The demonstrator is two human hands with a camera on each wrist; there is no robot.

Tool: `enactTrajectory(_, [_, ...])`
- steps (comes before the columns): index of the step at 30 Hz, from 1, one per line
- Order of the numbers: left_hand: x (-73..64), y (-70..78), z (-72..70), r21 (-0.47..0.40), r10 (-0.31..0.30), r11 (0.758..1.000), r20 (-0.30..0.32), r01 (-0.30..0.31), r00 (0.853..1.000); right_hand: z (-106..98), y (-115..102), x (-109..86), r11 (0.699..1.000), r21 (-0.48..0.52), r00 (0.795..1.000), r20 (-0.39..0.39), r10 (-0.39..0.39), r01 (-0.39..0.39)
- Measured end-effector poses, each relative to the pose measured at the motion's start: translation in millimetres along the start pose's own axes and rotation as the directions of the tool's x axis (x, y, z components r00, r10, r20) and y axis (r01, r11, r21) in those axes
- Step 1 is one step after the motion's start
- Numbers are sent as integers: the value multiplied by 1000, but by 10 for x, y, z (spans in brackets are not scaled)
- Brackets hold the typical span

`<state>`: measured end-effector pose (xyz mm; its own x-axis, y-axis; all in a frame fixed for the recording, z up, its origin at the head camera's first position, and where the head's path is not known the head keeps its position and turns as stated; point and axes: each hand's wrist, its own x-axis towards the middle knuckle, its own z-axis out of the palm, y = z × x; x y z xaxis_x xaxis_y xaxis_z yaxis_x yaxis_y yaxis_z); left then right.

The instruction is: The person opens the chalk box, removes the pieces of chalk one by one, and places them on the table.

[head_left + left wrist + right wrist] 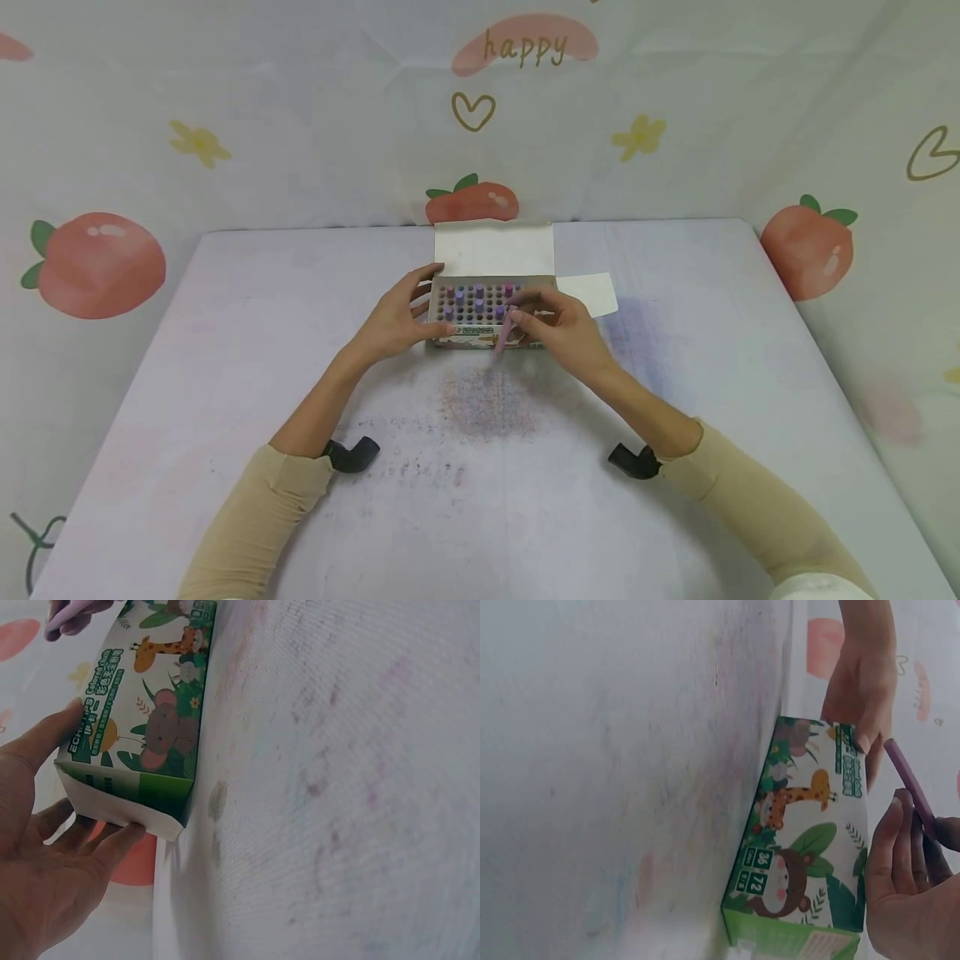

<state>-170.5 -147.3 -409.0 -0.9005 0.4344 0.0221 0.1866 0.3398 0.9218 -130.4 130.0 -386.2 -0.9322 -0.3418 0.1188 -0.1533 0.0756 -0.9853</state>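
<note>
A chalk box (480,342) printed with cartoon animals stands at the middle of the table, its lid flap (493,250) raised at the back. Several purple and pink chalk sticks (479,306) stand in its grid of holes. My left hand (393,317) holds the box's left end, thumb on the front top edge and fingers against the side flap (120,802). Between thumb and fingers my right hand (562,329) pinches a pinkish-purple chalk stick (909,780), tilted, above the box's front edge. In the head view that hand hides the grid's right part.
A white side flap (588,293) sticks out from the box's right end. Coloured chalk smudges (487,404) mark the white tabletop in front of the box. Black wrist mounts (352,456) show at both sleeves. A fruit-printed cloth (322,125) hangs behind the table.
</note>
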Motion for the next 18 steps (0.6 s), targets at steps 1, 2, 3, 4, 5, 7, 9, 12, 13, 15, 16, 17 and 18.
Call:
enactTrajectory(1, [0,2,-1,1,0,1000,0,0,1000,15,1,-8,1000,-1,1000,8,3,-3])
enactTrajectory(2, [1,6,0,0,-1,1000,0,1,1000,29,2,-15,1000,7,1000,15,9,-9])
enactTrajectory(3, [1,9,1,-5,-3,1000,2,3,1000,43,1,-20,1000,8,1000,19,13,-13])
enactTrajectory(4, [3,8,1,-9,-4,1000,3,4,1000,55,2,-24,1000,9,1000,22,18,-18])
enactTrajectory(5, [3,10,2,-11,-6,1000,2,6,1000,65,4,-26,1000,5,999,27,22,-22])
enactTrajectory(7, [3,12,4,-14,-10,1000,2,10,1000,81,11,-29,1000,4,999,32,29,-29])
enactTrajectory(9, [3,5,6,-20,-8,1000,1,8,1000,92,23,-33,999,3,999,35,36,-36])
enactTrajectory(12, [0,-7,5,-17,0,1000,-1,0,1000,106,36,-47,999,6,998,42,51,-52])
enactTrajectory(13, [-1,-9,5,-18,2,1000,-3,-2,1000,111,42,-50,998,6,997,44,56,-56])
enactTrajectory(15, [-2,-11,4,-14,4,1000,-5,-4,1000,120,51,-59,998,7,996,53,64,-65])
enactTrajectory(16, [-1,-12,3,-10,4,1000,-4,-4,1000,125,56,-63,998,7,996,58,67,-67])
enactTrajectory(17, [-1,-12,1,-7,2,1000,-5,-2,1000,130,63,-68,997,8,995,63,71,-72])
enactTrajectory(18, [-1,-12,0,-6,1,1000,-3,-1,1000,135,68,-73,997,7,995,69,75,-76])
